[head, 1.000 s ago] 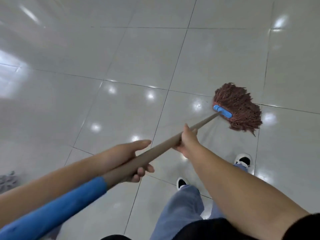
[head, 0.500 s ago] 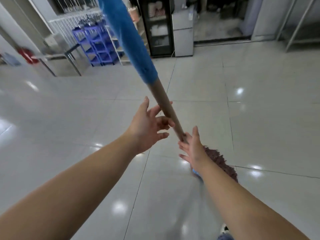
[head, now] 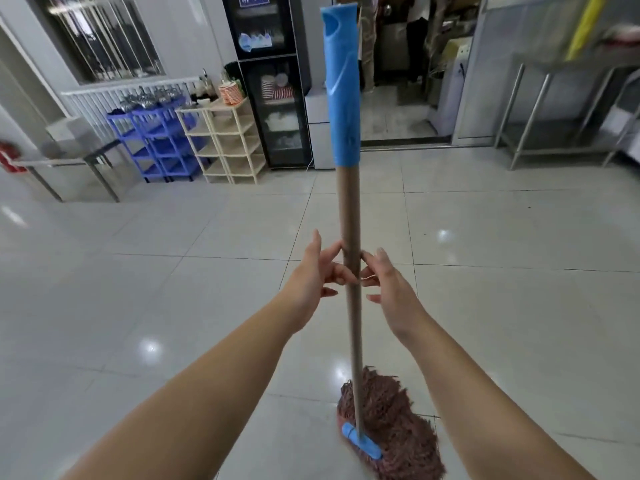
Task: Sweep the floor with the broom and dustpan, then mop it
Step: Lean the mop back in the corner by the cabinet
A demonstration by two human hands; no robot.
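The mop stands nearly upright in front of me on the glossy tiled floor (head: 173,271). Its tan handle (head: 349,209) rises to a blue grip (head: 341,91) at the top. Its reddish-brown string head (head: 394,417) lies on the floor at the bottom, under a blue clamp (head: 362,445). My left hand (head: 317,271) touches the left side of the handle at mid-height with extended fingertips, thumb pointing up. My right hand (head: 388,282) touches the right side at the same height with its thumb and fingertips. Neither hand wraps round the handle. No broom or dustpan is in view.
Blue plastic racks (head: 152,147) and a cream shelf unit (head: 228,140) stand along the far wall on the left. Next to them is a black glass-door cabinet (head: 273,98). A steel table (head: 554,98) stands at the far right, and a metal table (head: 79,157) at the far left.
The mop went from slanted low with both hands gripping it to standing upright. My view lifted from the floor to the room. Both hands now only touch the handle.
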